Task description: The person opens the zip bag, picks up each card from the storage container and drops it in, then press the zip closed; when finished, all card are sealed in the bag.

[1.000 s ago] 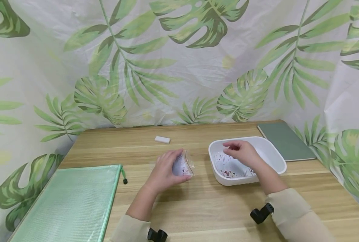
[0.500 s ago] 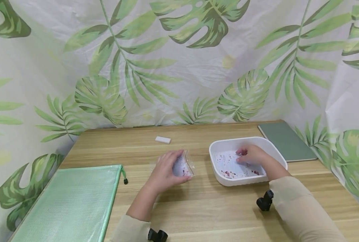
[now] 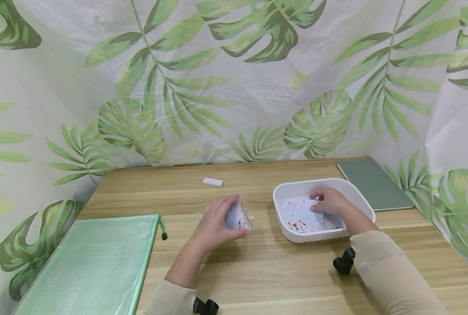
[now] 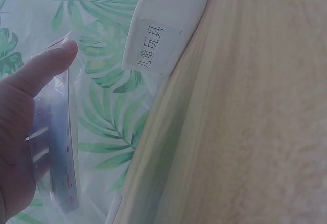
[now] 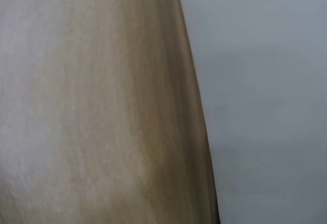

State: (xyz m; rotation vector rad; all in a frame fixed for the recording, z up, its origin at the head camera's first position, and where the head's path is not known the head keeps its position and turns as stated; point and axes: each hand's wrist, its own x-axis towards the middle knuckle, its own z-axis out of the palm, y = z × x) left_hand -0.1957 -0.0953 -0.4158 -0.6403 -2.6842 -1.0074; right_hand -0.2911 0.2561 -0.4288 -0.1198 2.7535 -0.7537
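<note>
My left hand [image 3: 216, 221] grips a small clear plastic bag [image 3: 246, 215] with pale, flower-printed paper inside. In the left wrist view the thumb of that hand [image 4: 25, 101] lies along the top of the upright bag [image 4: 64, 152]. Over on the right, a white plastic bin [image 3: 302, 237] holds several pale printed cards. My right hand [image 3: 332, 203] reaches into it, thumb and fingers pinching the edge of a printed card [image 3: 308, 216], which sits slightly tilted over the others. The right wrist view shows no part of the hand.
A green mesh zip pouch [image 3: 88, 262] lies at the left. A white eraser-like block [image 3: 212, 182] is near the back of the wooden table [image 3: 257, 280]. Behind the bin lies a green notebook [image 3: 375, 183]. Leaf-patterned cloth [image 3: 257, 87] hangs along the back.
My right hand has moved right and down into the bin and now pinches a card, whose edge has risen a little. The left hand has stayed in place with the bag.
</note>
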